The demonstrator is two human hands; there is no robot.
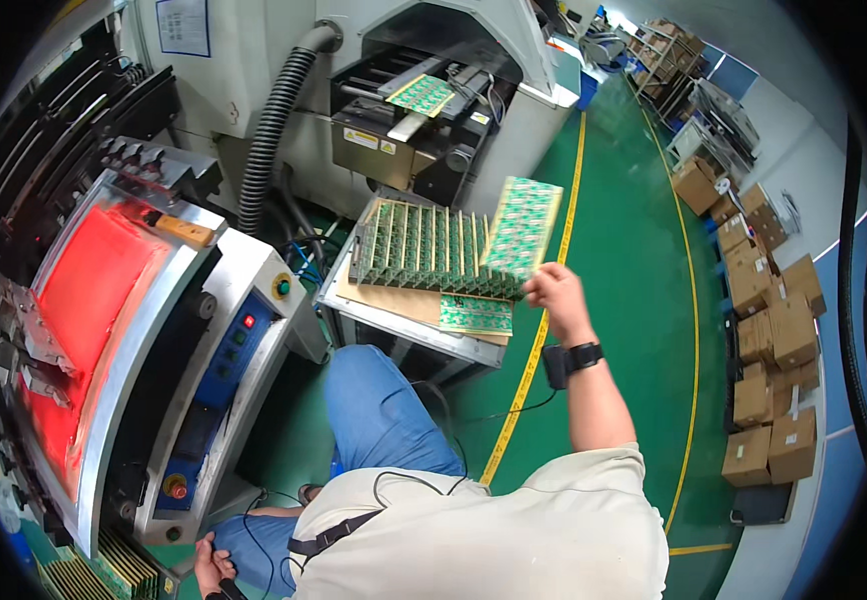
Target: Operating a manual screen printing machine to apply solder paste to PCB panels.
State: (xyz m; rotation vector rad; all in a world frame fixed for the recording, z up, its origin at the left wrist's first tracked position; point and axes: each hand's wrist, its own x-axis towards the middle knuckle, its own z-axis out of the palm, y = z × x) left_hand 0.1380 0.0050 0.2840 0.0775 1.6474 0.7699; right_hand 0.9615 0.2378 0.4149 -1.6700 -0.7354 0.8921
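My right hand [557, 296] is closed on the lower corner of a green circuit board panel [524, 228], which it holds up at the right end of a rack. That rack [419, 245] carries several circuit boards standing on edge in a row, on a small cart [394, 318]. Another circuit board panel [477, 315] lies flat on the cart in front of the rack. Low at the left, beside my thigh, my left hand [214, 565] has its fingers curled in, with nothing visible in them.
At the left stands a printing machine with a red-coated screen [104, 290] and a wooden-handled scraper [184, 231]. Behind the cart, a machine opening holds a circuit board panel [422, 95]. More boards [129, 565] stand at the lower left. Cardboard boxes [792, 335] line the right wall.
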